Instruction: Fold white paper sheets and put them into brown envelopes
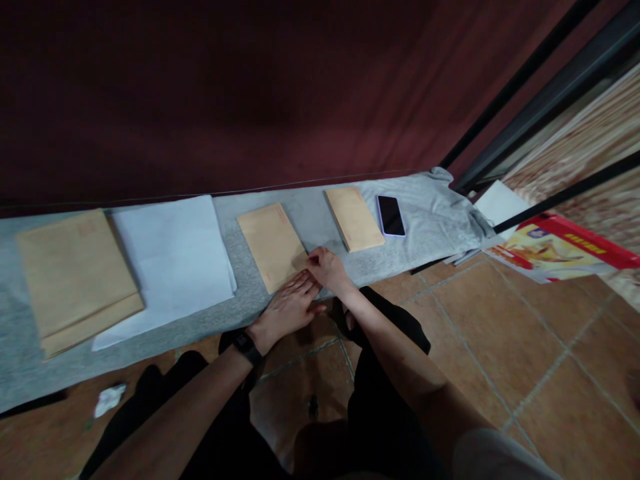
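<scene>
In the head view, a brown paper envelope [273, 243] lies on the grey cloth in front of me. My left hand [295, 301], with a dark band on its wrist, rests flat over the envelope's near right corner, fingers stretched out. My right hand [329, 270] is closed in a pinch at the envelope's right edge, just above the left fingertips. What lies between its fingertips is mostly hidden. To the right sits a stack of similar brown envelopes [354, 219], and beside it a phone [391, 215] with a dark screen and pale purple case.
On the left, larger brown envelopes [80, 273] overlap white paper sheets [173, 257]. Grey cloth [425, 207] covers the narrow bench against a dark red wall [225, 100]. A red and yellow box [555, 247] stands right, near black metal bars. Crumpled tissue [109, 400] lies on the tiled floor.
</scene>
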`<state>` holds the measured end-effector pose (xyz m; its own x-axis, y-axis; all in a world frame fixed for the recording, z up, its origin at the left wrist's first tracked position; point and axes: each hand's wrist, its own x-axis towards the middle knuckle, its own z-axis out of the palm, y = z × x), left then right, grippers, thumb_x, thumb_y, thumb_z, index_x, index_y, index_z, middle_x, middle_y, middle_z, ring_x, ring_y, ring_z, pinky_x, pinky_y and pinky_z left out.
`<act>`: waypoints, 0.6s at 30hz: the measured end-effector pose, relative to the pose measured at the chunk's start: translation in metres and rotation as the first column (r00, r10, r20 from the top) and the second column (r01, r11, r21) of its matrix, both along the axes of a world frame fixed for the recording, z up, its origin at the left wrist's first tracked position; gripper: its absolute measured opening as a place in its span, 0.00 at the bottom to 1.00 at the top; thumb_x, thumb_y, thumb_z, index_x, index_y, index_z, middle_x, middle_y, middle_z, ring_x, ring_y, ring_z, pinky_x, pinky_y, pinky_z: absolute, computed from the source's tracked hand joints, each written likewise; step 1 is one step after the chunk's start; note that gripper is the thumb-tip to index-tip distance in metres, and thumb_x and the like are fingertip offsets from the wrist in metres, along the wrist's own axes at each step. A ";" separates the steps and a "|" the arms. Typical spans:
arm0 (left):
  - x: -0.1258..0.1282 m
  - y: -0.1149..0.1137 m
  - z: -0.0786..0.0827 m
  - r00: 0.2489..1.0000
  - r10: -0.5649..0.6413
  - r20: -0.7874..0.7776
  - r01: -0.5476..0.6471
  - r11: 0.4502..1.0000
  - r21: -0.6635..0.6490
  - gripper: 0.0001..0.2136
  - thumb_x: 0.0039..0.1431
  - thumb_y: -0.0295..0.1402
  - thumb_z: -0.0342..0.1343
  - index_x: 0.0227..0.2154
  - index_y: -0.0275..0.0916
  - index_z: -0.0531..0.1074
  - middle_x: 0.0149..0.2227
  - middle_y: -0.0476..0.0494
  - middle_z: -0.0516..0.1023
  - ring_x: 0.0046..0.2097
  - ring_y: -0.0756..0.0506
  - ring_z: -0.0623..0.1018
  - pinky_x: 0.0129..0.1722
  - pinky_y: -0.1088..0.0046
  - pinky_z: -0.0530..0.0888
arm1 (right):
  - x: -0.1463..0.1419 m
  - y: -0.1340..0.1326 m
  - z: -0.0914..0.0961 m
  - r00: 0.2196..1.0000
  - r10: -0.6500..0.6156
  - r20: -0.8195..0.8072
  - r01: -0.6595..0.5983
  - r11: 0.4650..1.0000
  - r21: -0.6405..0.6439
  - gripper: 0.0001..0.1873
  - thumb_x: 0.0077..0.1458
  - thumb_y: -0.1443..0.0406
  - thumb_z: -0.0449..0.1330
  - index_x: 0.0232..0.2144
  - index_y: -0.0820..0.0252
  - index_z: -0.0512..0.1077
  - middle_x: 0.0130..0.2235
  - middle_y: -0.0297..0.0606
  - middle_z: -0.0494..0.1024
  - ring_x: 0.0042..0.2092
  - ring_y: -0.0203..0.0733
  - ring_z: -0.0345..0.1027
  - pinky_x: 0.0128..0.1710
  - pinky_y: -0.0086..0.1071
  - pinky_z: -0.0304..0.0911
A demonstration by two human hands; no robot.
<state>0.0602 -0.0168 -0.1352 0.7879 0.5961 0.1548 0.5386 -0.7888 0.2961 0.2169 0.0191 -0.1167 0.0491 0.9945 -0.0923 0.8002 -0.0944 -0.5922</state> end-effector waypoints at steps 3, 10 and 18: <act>-0.001 0.002 0.003 1.000 -0.025 0.015 0.026 0.999 -0.028 0.25 0.64 0.40 0.57 0.60 0.33 0.69 0.63 0.30 0.73 0.67 0.37 0.69 0.68 0.54 0.66 | -0.002 0.000 0.001 1.000 -0.009 0.010 0.009 1.000 -0.021 0.12 0.64 0.67 0.57 0.48 0.60 0.74 0.47 0.41 0.82 0.50 0.41 0.74 0.53 0.33 0.66; -0.004 0.006 0.012 0.998 -0.056 0.026 0.057 0.997 -0.053 0.22 0.63 0.35 0.59 0.58 0.35 0.71 0.61 0.32 0.75 0.66 0.39 0.70 0.68 0.56 0.67 | -0.003 -0.001 0.006 0.997 0.032 0.071 -0.028 0.998 -0.052 0.11 0.64 0.65 0.56 0.47 0.60 0.74 0.47 0.43 0.80 0.49 0.43 0.73 0.51 0.33 0.66; -0.005 0.008 0.009 0.995 -0.101 -0.009 0.101 0.995 -0.016 0.18 0.64 0.34 0.58 0.55 0.36 0.75 0.59 0.34 0.76 0.64 0.39 0.73 0.67 0.56 0.67 | -0.004 -0.004 0.001 0.996 0.088 0.026 -0.088 0.996 -0.004 0.12 0.63 0.71 0.52 0.46 0.57 0.71 0.42 0.38 0.80 0.44 0.41 0.74 0.46 0.31 0.66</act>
